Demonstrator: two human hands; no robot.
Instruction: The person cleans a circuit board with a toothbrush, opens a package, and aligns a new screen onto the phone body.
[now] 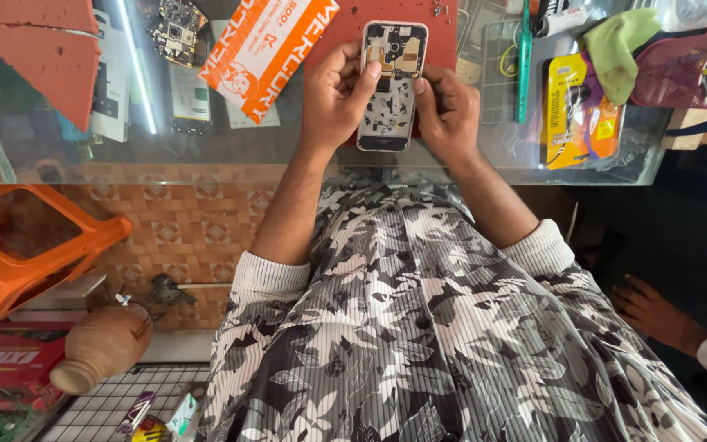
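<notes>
An opened smartphone (389, 106) with its back cover off lies upright over a red mat (443, 33) on the glass counter, showing its inner board and metal frame. My left hand (333, 94) grips the phone's left edge, its thumb pressing on the upper middle of the board. On the other side my right hand (448, 110) holds the right edge, thumb touching the frame beside the left thumb. Both forearms come up from my patterned grey shirt.
An orange and white packet (267, 49) lies left of the phone, a loose circuit board (175, 33) further left. A teal tool (524, 57), yellow packets (570, 110) and a green cloth (619, 45) sit right. Orange stool (18, 254), clay pot (104, 344), another person's foot (656, 315) below.
</notes>
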